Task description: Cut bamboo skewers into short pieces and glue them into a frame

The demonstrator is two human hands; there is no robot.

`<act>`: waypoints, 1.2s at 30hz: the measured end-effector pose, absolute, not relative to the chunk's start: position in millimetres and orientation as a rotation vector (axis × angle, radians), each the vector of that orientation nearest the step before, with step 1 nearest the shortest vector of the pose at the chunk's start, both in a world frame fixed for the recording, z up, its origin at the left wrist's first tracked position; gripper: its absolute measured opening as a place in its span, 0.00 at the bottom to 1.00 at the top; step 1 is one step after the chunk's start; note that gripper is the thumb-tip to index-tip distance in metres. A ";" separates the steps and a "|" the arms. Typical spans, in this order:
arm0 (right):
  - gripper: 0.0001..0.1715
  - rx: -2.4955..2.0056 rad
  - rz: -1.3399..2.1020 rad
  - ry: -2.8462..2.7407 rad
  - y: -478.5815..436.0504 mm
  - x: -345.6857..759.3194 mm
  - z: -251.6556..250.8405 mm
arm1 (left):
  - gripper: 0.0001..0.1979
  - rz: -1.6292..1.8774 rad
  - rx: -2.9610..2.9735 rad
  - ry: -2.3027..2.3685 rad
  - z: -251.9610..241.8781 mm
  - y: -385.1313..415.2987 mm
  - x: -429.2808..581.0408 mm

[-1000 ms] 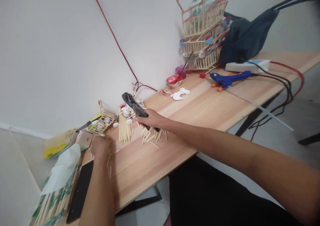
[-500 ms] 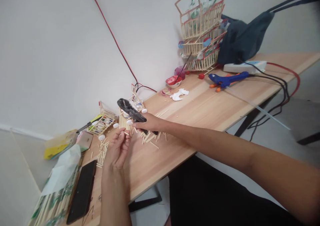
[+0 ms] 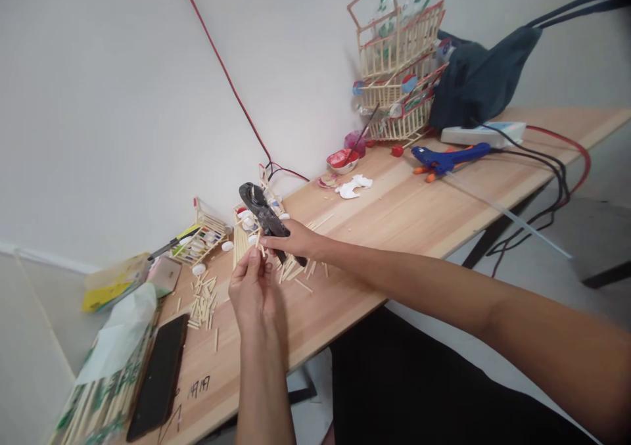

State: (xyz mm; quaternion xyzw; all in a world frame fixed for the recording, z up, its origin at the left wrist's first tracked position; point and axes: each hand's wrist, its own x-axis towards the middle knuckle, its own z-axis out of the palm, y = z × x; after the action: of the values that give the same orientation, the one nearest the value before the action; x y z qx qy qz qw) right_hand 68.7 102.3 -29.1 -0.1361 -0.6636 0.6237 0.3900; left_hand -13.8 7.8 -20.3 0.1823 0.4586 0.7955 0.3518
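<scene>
My right hand point(image 3: 298, 240) is wrapped round the handles of black pliers point(image 3: 265, 211), whose jaws point up and to the left. Just below them, my left hand point(image 3: 254, 287) pinches a thin wooden stick point(image 3: 257, 238) between thumb and fingertips. Long wooden sticks point(image 3: 240, 242) lie behind the left fingers. Beneath and right of the pliers are loose cut sticks point(image 3: 296, 273), partly hidden by the right hand. A pile of short stick pieces point(image 3: 201, 304) lies on the table left of my left hand.
Small stick-built carts point(image 3: 202, 238) stand by the wall, and larger stacked ones point(image 3: 401, 64) at the back. A blue glue gun point(image 3: 448, 157) trails cables over the table's front edge. A phone point(image 3: 158, 376) and bagged sticks point(image 3: 106, 382) lie left. A red paint bowl point(image 3: 344, 162) sits behind.
My left hand has moved right and up, closer to the pliers, with a stick at its fingertips. The pliers have shifted slightly right. One more short piece lies below the left pile.
</scene>
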 end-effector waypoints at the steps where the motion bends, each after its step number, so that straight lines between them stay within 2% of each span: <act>1: 0.10 -0.349 1.593 -1.669 101.8 69.5 -27.6 | 0.06 2.069 0.481 1.203 -19.9 7.6 -12.9; 7: 0.09 -0.424 1.556 -1.658 99.8 71.3 -25.4 | 0.09 2.067 0.608 1.291 -20.6 8.1 -13.1; 19: 0.11 -0.423 1.595 -1.617 104.9 70.7 -26.7 | 0.07 2.054 0.595 1.250 -23.9 -2.0 -6.2; 26: 0.12 -0.497 1.646 -1.606 100.3 70.5 -24.9 | 0.15 2.010 0.981 1.594 -36.1 -7.3 -10.6; 36: 0.11 -0.472 1.616 -1.639 97.6 67.5 -30.2 | 0.13 1.981 1.110 1.887 -35.2 -10.4 -7.8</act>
State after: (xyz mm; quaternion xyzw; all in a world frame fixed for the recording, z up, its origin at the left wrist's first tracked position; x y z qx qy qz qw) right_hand 67.5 97.6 -30.2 -0.1852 -0.6436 0.6345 0.3859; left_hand -7.8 -10.4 -35.2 0.3741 0.6362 0.6681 0.0945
